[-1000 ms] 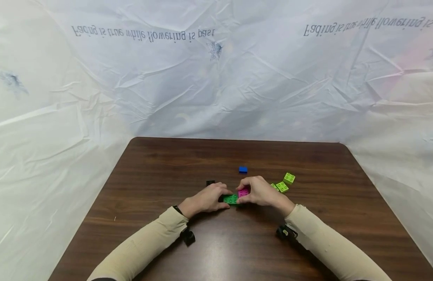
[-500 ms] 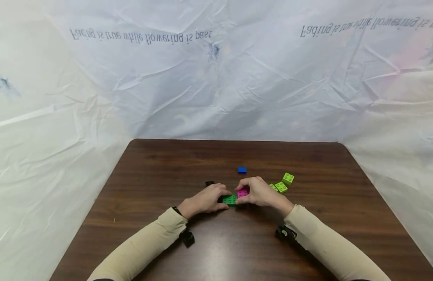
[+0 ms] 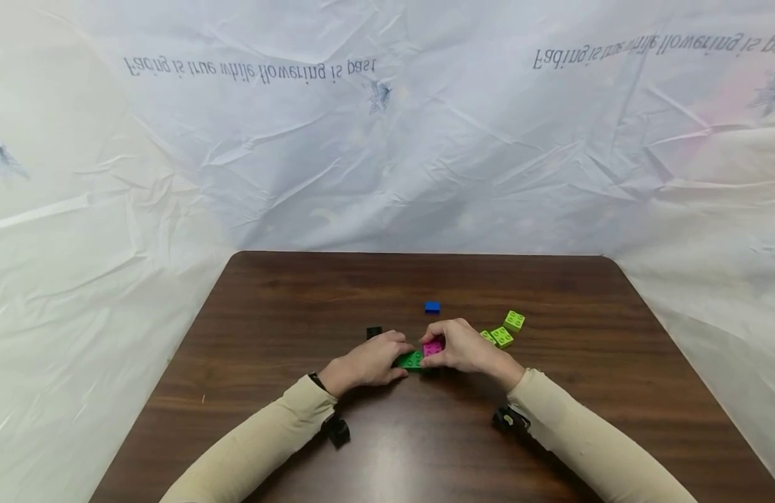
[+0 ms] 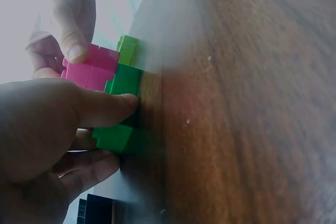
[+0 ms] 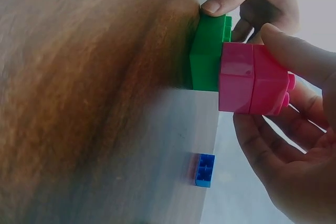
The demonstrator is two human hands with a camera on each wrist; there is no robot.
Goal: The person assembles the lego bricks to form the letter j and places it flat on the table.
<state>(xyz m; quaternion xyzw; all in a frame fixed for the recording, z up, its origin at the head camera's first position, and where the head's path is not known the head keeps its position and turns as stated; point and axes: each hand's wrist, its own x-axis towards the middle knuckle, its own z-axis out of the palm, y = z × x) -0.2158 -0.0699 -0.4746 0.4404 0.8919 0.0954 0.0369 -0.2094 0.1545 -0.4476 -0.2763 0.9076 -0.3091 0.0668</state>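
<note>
In the head view my left hand (image 3: 374,360) grips a long green toy brick (image 3: 410,360) low over the table, thumb on the near side and fingers on the far side. My right hand (image 3: 465,347) pinches a pink brick block (image 3: 432,348) between thumb and fingers. A seam splits the pink block (image 5: 252,80) into two layers in the right wrist view. It sits against the studded side of the green brick (image 5: 207,51), at its right end. The left thumb covers part of the green brick (image 4: 126,80) in the left wrist view.
A blue brick (image 3: 432,307) lies farther back, its hollow underside facing the right wrist camera. Several lime bricks (image 3: 502,337) are scattered right of the right hand. A black brick (image 3: 374,332) lies just behind the left hand. White sheeting hangs behind the brown table (image 3: 286,293).
Both hands keep their hold on the green and pink bricks, nearly still. The head view has shifted a little, so everything appears slightly lower and more to the left.
</note>
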